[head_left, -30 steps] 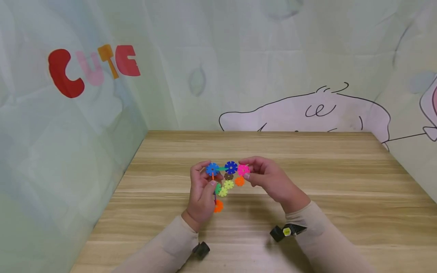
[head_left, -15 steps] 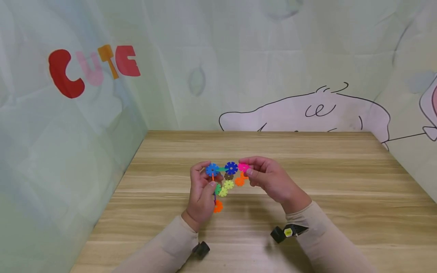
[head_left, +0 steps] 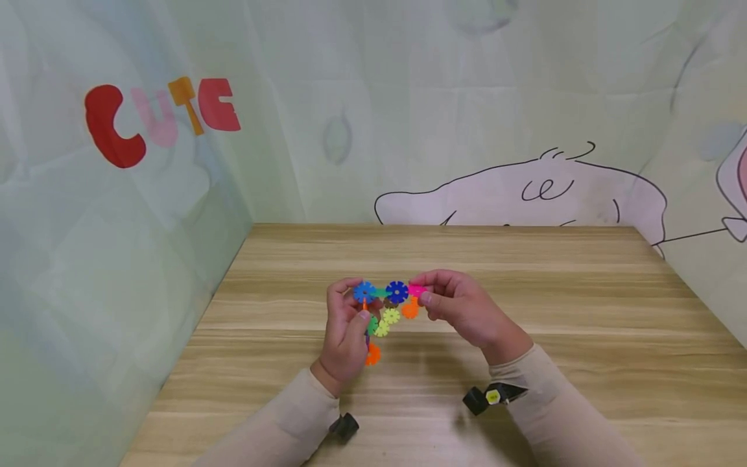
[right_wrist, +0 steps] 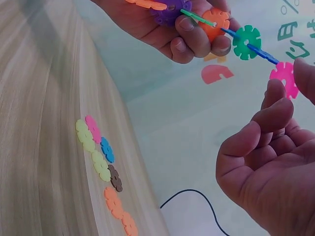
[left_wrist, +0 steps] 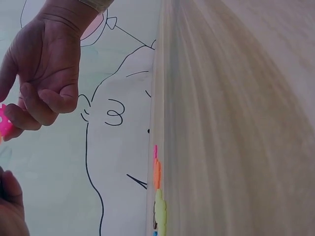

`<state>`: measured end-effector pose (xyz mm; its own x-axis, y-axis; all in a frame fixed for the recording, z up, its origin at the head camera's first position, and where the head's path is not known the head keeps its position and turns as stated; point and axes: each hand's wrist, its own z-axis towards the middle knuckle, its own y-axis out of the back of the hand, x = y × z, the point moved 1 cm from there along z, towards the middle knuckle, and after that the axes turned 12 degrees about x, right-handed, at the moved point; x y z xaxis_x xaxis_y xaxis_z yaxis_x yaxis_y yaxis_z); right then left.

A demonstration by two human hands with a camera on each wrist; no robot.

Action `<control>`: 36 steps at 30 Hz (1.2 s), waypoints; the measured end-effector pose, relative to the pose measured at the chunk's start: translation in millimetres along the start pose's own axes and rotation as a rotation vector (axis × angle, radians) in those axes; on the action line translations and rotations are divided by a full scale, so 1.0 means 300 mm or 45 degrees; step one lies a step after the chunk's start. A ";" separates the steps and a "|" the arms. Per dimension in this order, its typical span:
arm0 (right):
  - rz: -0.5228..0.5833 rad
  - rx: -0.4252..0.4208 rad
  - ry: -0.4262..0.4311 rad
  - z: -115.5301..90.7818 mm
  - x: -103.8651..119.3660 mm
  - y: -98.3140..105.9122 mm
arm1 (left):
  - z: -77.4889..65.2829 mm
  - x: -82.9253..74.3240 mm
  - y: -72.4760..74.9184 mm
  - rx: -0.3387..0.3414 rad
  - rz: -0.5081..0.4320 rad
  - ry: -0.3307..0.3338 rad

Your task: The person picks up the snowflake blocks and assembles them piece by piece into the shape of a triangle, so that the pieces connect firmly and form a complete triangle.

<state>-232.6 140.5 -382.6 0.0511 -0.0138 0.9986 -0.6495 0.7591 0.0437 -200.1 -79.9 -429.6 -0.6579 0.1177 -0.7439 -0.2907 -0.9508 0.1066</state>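
Observation:
My left hand [head_left: 345,331] grips a linked chain of plastic snowflake discs, its thumb over the lower part. At the chain's top are a light blue disc [head_left: 364,292], an edge-on green disc [right_wrist: 247,43] and a dark blue disc [head_left: 397,292]. An orange disc [head_left: 373,355] hangs at its lower end, and a purple disc [right_wrist: 172,12] shows against the left palm. My right hand [head_left: 461,305] pinches a pink snowflake disc [right_wrist: 284,78] between thumb and index finger. The pink disc meets the dark blue disc's edge.
Loose discs lie flat on the wooden table [head_left: 525,279] beyond the hands: yellow-green [right_wrist: 85,135], brown [right_wrist: 115,178], orange [right_wrist: 113,202], blue [right_wrist: 107,150] and another pink one [right_wrist: 93,129]. A printed cloth backdrop [head_left: 443,117] stands behind the table.
The pink disc has tilted from face-on to nearly edge-on against the dark blue disc, with the right fingers turning it. The chain has dipped slightly in the left hand.

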 end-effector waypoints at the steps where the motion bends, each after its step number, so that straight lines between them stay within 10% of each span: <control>1: -0.002 0.000 -0.002 -0.001 0.001 0.000 | 0.000 0.000 0.000 0.000 -0.001 0.000; 18: -0.108 0.080 0.045 0.002 -0.007 0.001 | 0.006 0.012 -0.002 0.143 -0.094 -0.073; 36: -0.119 0.091 0.013 -0.003 0.007 -0.023 | 0.000 0.004 -0.002 0.230 -0.017 0.048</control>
<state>-227.3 135.7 -380.7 0.1213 -0.0755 0.9897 -0.6941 0.7063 0.1389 -200.7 -79.3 -430.7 -0.6277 0.1161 -0.7698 -0.4214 -0.8821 0.2105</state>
